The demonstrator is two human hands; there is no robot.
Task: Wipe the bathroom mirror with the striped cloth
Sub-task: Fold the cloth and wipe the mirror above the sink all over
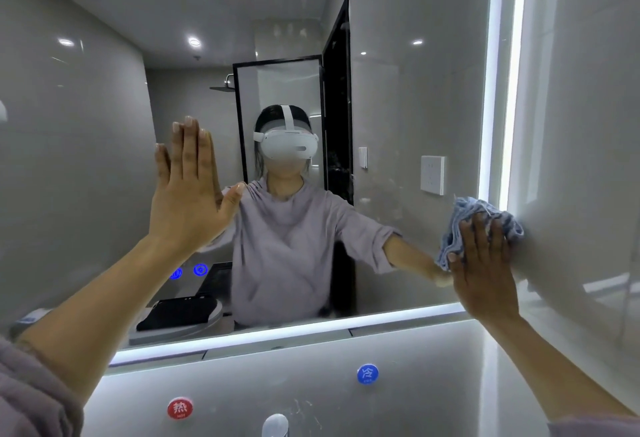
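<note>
left hand (pixel 187 194) flat, fingers up on mirror (pixel 398 90) | right hand (pixel 485 270) flat, pressing bunched striped cloth (pixel 460 215), long axis rising rightward

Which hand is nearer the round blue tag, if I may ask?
Right. The right hand is above-right of the blue tag; the left hand is farther, upper left.

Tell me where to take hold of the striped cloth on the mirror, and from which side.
Pinch the bunched folds of the striped cloth that stick out left of and above the right hand. Come from the front-left: the cloth is pressed against the mirror, its lit edge close on the right, so probably only those folds offer grip.
</note>
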